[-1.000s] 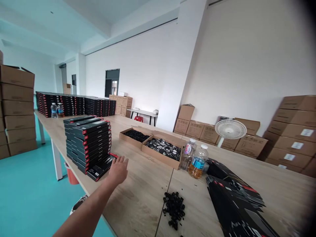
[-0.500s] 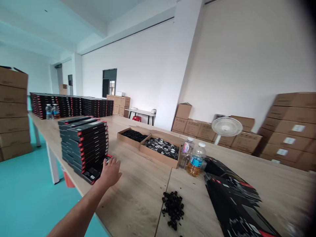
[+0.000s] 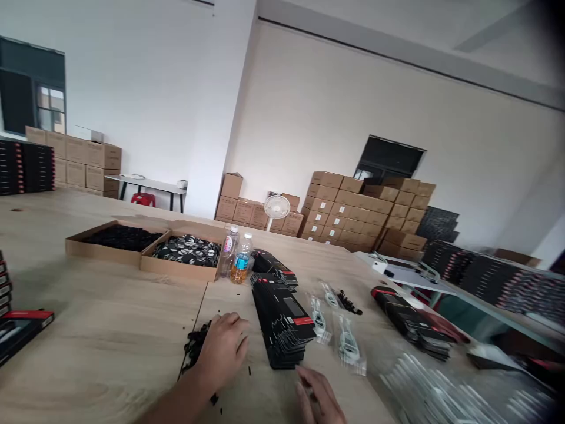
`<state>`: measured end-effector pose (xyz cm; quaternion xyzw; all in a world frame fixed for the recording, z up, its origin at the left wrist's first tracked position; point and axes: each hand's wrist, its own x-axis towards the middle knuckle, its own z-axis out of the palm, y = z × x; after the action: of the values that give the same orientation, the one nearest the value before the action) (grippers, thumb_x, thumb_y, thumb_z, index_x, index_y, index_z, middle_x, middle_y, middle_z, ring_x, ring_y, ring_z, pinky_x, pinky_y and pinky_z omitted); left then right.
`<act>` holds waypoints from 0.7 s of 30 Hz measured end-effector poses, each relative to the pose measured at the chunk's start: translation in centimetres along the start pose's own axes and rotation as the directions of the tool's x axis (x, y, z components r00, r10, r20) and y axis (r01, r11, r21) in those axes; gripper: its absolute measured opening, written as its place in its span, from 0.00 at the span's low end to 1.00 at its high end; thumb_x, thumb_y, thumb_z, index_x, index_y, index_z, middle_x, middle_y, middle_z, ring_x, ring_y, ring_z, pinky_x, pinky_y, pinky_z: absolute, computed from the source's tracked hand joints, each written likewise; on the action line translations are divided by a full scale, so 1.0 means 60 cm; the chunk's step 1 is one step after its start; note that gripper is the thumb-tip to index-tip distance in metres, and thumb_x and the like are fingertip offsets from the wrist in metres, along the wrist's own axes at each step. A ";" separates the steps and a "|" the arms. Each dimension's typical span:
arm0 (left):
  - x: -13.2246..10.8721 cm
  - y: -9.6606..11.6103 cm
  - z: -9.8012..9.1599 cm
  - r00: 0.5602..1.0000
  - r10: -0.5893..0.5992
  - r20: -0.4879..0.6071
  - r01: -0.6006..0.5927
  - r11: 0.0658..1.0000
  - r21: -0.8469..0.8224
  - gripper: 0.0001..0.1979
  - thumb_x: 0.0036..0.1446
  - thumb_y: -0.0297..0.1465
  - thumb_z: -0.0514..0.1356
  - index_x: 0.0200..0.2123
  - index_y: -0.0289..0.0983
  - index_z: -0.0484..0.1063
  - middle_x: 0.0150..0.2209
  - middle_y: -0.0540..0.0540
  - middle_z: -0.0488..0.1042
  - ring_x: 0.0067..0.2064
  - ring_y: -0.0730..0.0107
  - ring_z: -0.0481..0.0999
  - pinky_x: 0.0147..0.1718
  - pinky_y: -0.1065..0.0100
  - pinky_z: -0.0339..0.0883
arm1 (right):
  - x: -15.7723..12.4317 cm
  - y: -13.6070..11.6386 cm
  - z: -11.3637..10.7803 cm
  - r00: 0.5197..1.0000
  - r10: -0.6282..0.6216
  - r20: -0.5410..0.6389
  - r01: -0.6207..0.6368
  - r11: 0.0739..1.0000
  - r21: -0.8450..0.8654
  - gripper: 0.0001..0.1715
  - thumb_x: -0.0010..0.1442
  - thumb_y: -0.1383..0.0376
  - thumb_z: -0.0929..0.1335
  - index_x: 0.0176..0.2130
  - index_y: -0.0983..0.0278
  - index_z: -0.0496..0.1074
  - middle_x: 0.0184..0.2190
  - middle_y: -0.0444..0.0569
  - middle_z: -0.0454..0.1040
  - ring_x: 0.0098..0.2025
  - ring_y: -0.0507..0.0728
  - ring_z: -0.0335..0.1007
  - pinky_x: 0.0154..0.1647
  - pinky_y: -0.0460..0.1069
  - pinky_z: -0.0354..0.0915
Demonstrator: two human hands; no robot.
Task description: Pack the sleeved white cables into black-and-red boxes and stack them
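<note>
My left hand (image 3: 223, 348) is over the pile of small black parts (image 3: 194, 343), covering some of them. Its fingers are loosely bent with the thumb apart, and nothing shows in them. At the lower edge, my right hand (image 3: 320, 397) has its thumb and fingers apart. It is just below the near end of a fanned stack of flat black cardboard packaging (image 3: 282, 318) with red bands; whether it touches the stack I cannot tell. Beyond that stack lies another black packaging stack (image 3: 276, 268).
Two open cartons hold black parts (image 3: 121, 237) and round black-and-white pieces (image 3: 188, 249). Beside them stand a clear bottle (image 3: 228, 250) and a bottle of amber liquid (image 3: 241, 262). Bagged white cables (image 3: 348, 344) lie rightward; a black box (image 3: 26, 330) is far left.
The view has swung right. My left hand has left the stacked black boxes and come to the small black parts. My right hand has come into view near the packaging stack.
</note>
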<state>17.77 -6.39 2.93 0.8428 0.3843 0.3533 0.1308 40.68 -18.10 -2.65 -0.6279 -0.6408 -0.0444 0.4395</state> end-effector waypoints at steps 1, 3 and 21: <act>-0.004 -0.001 0.005 1.000 0.001 -0.001 -0.001 1.000 -0.030 0.13 0.58 0.28 0.53 0.41 0.41 0.76 0.37 0.42 0.76 0.42 0.56 0.75 0.44 0.57 0.65 | 0.015 -0.001 0.000 0.998 -0.018 -0.056 0.015 0.999 -0.046 0.22 0.65 0.52 0.63 0.49 0.61 0.75 0.46 0.56 0.78 0.48 0.61 0.76 0.50 0.53 0.72; -0.011 -0.005 0.006 1.000 -0.003 -0.002 0.002 0.996 -0.094 0.12 0.59 0.29 0.52 0.38 0.42 0.77 0.34 0.43 0.74 0.39 0.59 0.74 0.40 0.61 0.65 | 0.057 -0.004 0.008 0.991 -0.026 -0.133 0.006 0.988 -0.154 0.24 0.65 0.53 0.62 0.56 0.61 0.69 0.54 0.57 0.73 0.57 0.64 0.69 0.58 0.59 0.66; -0.002 -0.010 -0.045 0.876 -0.267 0.401 0.342 -0.242 -0.908 0.18 0.55 0.41 0.65 0.42 0.33 0.77 0.41 0.38 0.82 0.41 0.59 0.81 0.38 0.64 0.74 | 0.121 -0.206 0.062 0.870 -0.491 0.052 0.486 0.833 -0.262 0.23 0.61 0.68 0.65 0.56 0.55 0.70 0.55 0.49 0.73 0.55 0.62 0.66 0.56 0.58 0.55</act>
<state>15.51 -6.18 4.50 0.3345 0.1772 0.4515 0.8080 29.65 -12.81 5.70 -0.4964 -0.7639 -0.2464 0.3305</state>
